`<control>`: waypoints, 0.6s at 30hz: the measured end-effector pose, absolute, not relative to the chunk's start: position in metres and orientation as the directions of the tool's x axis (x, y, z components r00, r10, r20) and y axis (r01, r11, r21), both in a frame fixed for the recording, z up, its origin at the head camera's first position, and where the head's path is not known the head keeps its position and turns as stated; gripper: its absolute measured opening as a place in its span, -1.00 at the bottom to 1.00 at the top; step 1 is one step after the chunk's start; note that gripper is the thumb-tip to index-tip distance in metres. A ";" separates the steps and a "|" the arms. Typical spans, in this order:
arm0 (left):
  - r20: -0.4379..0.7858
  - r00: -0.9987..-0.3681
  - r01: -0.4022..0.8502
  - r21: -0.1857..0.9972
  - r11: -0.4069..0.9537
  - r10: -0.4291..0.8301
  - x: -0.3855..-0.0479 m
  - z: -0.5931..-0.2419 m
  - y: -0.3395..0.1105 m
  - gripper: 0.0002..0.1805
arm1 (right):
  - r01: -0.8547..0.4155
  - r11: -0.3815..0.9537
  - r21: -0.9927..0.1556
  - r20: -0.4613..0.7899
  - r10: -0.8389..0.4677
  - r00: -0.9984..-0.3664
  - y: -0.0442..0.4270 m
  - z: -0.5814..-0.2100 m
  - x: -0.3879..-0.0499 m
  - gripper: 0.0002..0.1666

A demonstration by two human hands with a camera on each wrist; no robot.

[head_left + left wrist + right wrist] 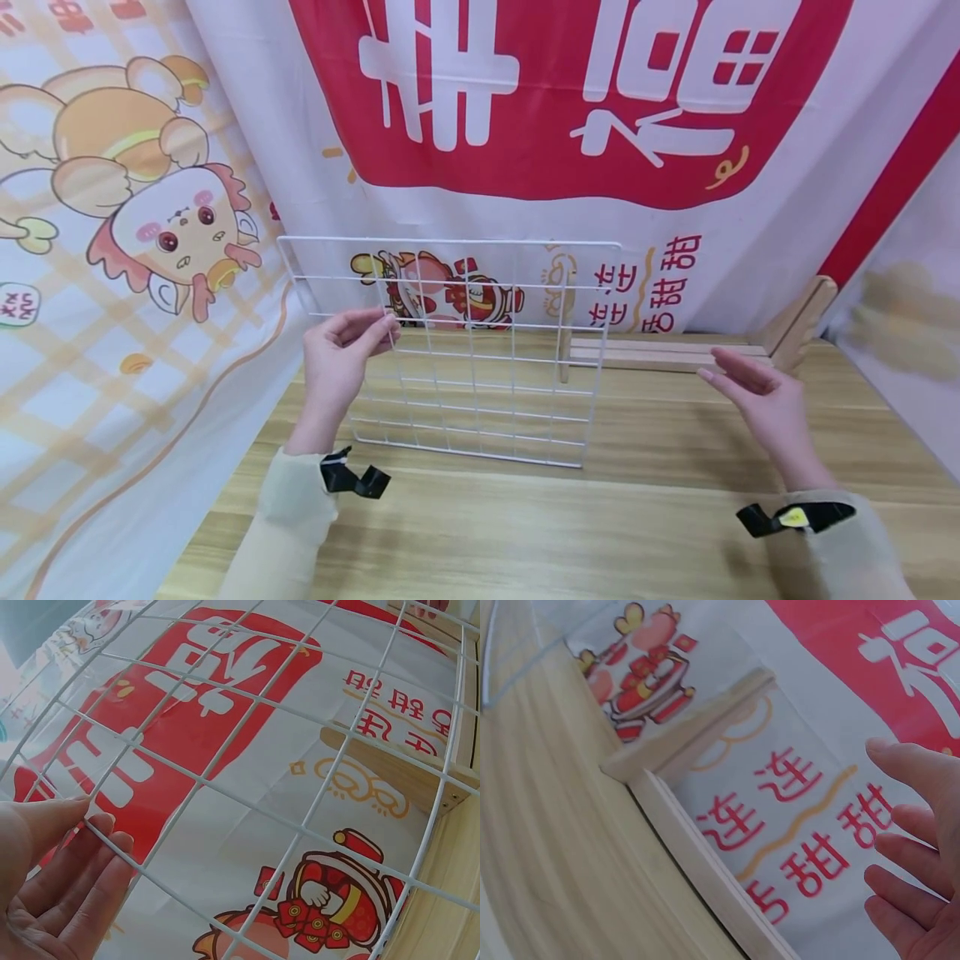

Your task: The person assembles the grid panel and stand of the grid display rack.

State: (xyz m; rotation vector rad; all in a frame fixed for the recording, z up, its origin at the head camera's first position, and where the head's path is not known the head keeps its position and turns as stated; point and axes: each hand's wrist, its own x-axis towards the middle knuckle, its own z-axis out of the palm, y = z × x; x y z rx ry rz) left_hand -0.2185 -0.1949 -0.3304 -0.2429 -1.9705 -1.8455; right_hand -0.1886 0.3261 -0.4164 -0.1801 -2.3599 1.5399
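Observation:
A white wire grid panel (492, 386) stands upright, tilted slightly, above the wooden tabletop. My left hand (341, 362) pinches a wire near its left side; in the left wrist view the thumb and fingertips of that hand (67, 877) meet at the grid wire. My right hand (768, 408) is held up at the right, fingers loosely extended and holding nothing. Behind it, at the back of the table, lies a wooden stand (667, 354) with a long base bar and an upright piece at each end. In the right wrist view the right hand (919, 855) hovers beside this stand, apart from it.
The wood-grain tabletop (480, 533) spreads in front. A white cloth with a red printed patch (555, 167) hangs behind, and a cartoon-printed cloth (150, 208) covers the left side. A black strap (352, 477) is on the left wrist, another (795, 517) on the right.

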 end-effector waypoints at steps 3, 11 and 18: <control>0.422 -0.893 0.409 0.906 0.108 -0.157 -0.217 -0.330 -0.197 -0.66 | -0.067 0.381 -0.922 0.198 0.316 -0.928 0.341 -0.413 -0.188 -0.34; 0.449 -0.882 0.431 0.892 0.137 -0.146 -0.213 -0.330 -0.199 -0.69 | -0.114 0.071 -0.991 0.134 0.554 -0.821 0.381 -0.403 -0.190 -0.39; 0.467 -0.874 0.449 0.881 0.146 -0.131 -0.213 -0.330 -0.201 -0.63 | -0.006 0.144 -0.990 0.098 0.646 -0.757 0.412 -0.394 -0.203 -0.29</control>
